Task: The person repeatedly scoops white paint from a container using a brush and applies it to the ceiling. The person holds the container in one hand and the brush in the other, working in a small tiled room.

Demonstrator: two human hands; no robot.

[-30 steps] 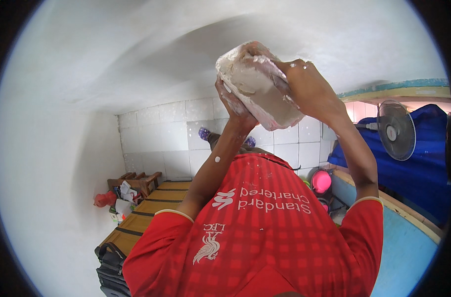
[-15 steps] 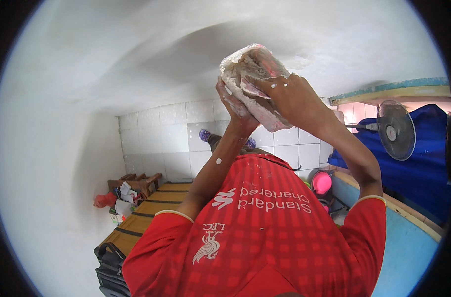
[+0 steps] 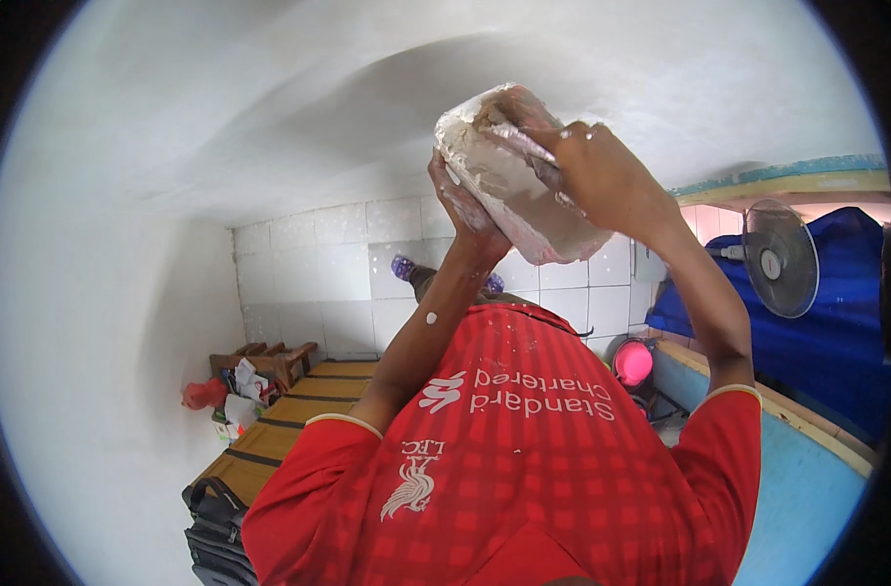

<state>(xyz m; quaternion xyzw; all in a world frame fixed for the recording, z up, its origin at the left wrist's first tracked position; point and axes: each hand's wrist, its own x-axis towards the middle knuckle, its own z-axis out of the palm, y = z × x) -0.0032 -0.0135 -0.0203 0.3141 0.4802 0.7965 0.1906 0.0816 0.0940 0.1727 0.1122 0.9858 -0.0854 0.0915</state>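
My left hand [image 3: 468,207] is closed on the left side of a rectangular plastic container [image 3: 561,256], tilted and caked with white paint or plaster. Its pinkish body shows through in places. In my right hand [image 3: 612,178] is a flat, paint-smeared tool [image 3: 524,143], whitish and pink, held inside the container's opening. My fingers hide much of it, so its exact kind cannot be made out. White spots dot both hands and my left forearm.
A white wall [image 3: 299,107] rises close ahead. At right stand a fan [image 3: 781,259] and a blue cloth [image 3: 846,322]; lower down is a pink basin [image 3: 633,362]. Left are a yellow-brown slatted surface [image 3: 299,422], a wooden stool [image 3: 294,361] and a black bag [image 3: 216,532].
My right hand has shifted slightly right and lifted the tool toward the container's upper right side. More of the container's pale inside now shows. The left hand keeps its place.
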